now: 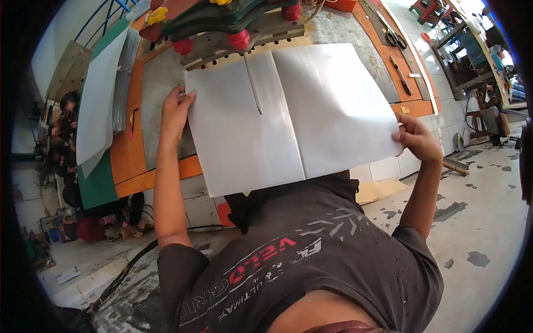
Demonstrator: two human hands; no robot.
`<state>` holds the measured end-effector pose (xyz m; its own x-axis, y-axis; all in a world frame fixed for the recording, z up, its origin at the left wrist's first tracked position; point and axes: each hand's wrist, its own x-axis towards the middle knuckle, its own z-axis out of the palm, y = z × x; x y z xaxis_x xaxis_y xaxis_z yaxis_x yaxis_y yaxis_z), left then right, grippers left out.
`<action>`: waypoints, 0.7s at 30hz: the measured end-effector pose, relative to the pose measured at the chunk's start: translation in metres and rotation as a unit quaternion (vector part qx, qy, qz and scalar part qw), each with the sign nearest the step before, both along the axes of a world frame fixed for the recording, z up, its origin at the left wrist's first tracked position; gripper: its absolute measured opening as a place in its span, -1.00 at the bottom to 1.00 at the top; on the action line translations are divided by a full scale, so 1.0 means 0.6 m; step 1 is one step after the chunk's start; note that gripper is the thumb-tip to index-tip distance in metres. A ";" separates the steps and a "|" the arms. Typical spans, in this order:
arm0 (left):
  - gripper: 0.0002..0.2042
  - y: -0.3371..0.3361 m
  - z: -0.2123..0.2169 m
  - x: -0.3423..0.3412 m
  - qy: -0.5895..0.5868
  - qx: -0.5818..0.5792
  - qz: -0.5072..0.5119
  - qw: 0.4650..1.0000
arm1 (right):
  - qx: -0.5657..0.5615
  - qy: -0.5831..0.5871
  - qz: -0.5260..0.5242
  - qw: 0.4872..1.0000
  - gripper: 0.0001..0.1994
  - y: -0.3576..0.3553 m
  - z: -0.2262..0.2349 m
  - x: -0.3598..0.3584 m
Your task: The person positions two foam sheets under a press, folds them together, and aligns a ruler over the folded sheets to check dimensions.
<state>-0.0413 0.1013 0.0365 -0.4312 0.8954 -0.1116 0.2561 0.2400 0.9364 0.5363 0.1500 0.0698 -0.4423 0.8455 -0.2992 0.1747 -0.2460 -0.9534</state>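
Note:
A large whitish sheet (344,116), with a fold line running down its middle, spans the space between my hands. Its far edge lies under the front of a green machine frame (222,25) with red knobs, and its near edge overhangs the table by my waist. My left hand (176,111) pinches the sheet's upper left edge between thumb and fingers. At the right corner, my right hand (417,137) grips the sheet with the fingers curled. A thin metal rod (252,83) reaches from the machine over the sheet's left half.
On the orange-edged table (127,158), a stack of whitish sheets (102,94) lies at the left. Scissors (395,39) and a dark pen-like tool (400,76) lie at the far right. Shelving (466,55) stands beyond. People (68,111) are at the far left.

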 end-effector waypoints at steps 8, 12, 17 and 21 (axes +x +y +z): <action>-0.59 0.023 -0.033 -0.020 0.147 0.072 -0.012 0.986 | -0.072 -0.246 0.132 0.957 -0.69 0.001 0.007 -0.014; -0.58 0.015 -0.038 -0.060 0.139 0.079 -0.012 0.987 | 0.019 -0.260 0.040 0.964 -0.67 0.066 0.045 0.006; -0.58 0.031 -0.038 -0.044 0.114 0.067 0.000 0.991 | 0.220 -0.378 -0.185 0.880 -0.66 0.277 0.024 0.115; -0.57 0.018 -0.055 -0.061 0.082 0.095 0.000 0.992 | 0.303 -0.596 -0.151 0.728 -0.59 0.422 -0.038 0.185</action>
